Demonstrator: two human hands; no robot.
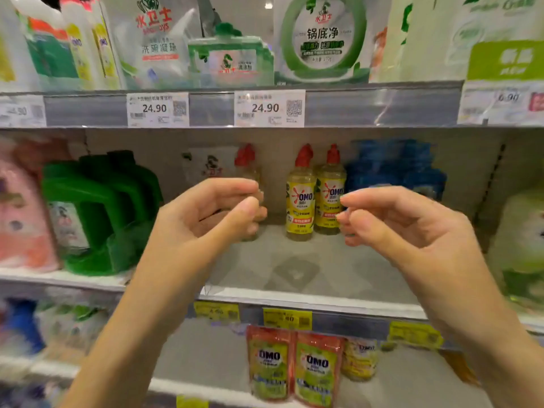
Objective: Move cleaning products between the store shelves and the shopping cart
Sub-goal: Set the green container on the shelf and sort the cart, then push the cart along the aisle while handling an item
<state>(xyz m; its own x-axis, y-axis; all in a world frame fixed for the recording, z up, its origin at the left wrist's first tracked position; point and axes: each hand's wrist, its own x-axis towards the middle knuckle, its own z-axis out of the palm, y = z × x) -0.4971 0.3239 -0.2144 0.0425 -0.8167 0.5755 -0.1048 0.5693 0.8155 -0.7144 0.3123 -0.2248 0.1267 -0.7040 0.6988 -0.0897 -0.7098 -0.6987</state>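
Observation:
Three yellow OMO bottles with red caps stand at the back of the middle shelf [309, 269]. My left hand [212, 213] reaches in with curled fingers, right in front of the blurred left bottle [250, 172]. Its fingertips overlap that bottle, and whether they grip it is unclear. My right hand [397, 222] hangs loosely curled and holds nothing, its fingertips beside the right bottle [329, 195]. The middle bottle [300, 198] stands free between my hands. No shopping cart is in view.
Green jugs [97, 213] stand left of my left arm and blue bottles [394, 169] stand behind my right hand. The upper shelf holds green and white pouches above price tags [268, 108]. OMO refill pouches [294, 366] stand on the lower shelf.

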